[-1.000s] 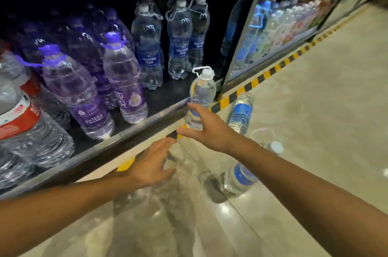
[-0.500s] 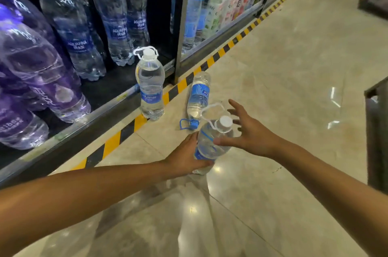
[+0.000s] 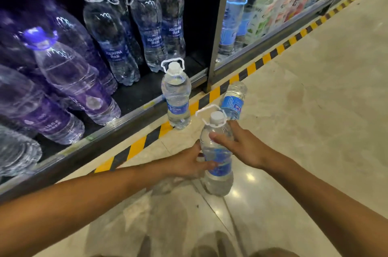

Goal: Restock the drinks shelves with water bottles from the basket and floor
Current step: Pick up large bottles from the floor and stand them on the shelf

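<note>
Both hands hold one clear water bottle (image 3: 217, 151) with a white cap and blue label, upright or nearly so over the pale tiled floor (image 3: 315, 131); whether its base touches the floor cannot be told. The left hand (image 3: 189, 162) wraps the lower body from the left, thumb across the label, its other fingers hidden behind the bottle. The right hand (image 3: 241, 145) grips the shoulder from the right, thumb pressed on the front, fingers curled out of sight round the back. A second white-capped bottle (image 3: 177, 97) stands on the floor, its base at the yellow-and-black hazard stripe (image 3: 134, 145), just in front of the bottom shelf (image 3: 126, 114). A third bottle with a blue label (image 3: 234, 99) lies or leans behind the held one, its lower end hidden by the cap and the right hand, so its pose is unclear. On the shelf stand dark-labelled Aquafina bottles (image 3: 151, 26) and, to the left, purple-capped bottles (image 3: 69, 76), blurred and cut off by the frame edge. Past the upright post (image 3: 218, 26), more drinks (image 3: 273, 5) crowd the next bay, too smeared to read
</note>
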### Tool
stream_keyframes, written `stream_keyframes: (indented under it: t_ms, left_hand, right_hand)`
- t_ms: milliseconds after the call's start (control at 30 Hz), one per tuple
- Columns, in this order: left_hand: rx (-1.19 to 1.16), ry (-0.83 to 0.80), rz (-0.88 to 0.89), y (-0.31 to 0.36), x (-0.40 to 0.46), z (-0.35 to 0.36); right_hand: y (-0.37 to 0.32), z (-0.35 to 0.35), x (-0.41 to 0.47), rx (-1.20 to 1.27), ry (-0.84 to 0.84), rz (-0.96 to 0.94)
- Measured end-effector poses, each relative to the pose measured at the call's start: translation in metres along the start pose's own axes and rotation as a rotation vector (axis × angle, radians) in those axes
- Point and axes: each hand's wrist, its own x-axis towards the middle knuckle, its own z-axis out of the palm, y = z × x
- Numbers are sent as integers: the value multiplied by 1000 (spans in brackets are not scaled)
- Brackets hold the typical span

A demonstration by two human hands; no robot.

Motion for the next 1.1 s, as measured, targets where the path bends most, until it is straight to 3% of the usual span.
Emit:
stream_keyframes:
  t_ms: [300,500,667,867,967,1100]
  left_hand:
    - [-43,-92,-150,1,-15,-25]
    - [-118,-135,-185,-28,-5,-18]
    - [-379,87,-212,-57,13,34]
    - [-645,280,-230,-80,24,55]
    - [-670,356,-243,-76,17,55]
    - [-569,477,-219,-69,-21,36]
  right_hand:
    - [-16,-12,9,44,-100,49]
    - [-8,-7,9,43,-44,92]
    - [0,4,11,36,72,64]
    - [-2,13,24,-159,116,51]
    - [-12,17,33,-216,76,22]
    - [-27,20,36,6,-43,-41]
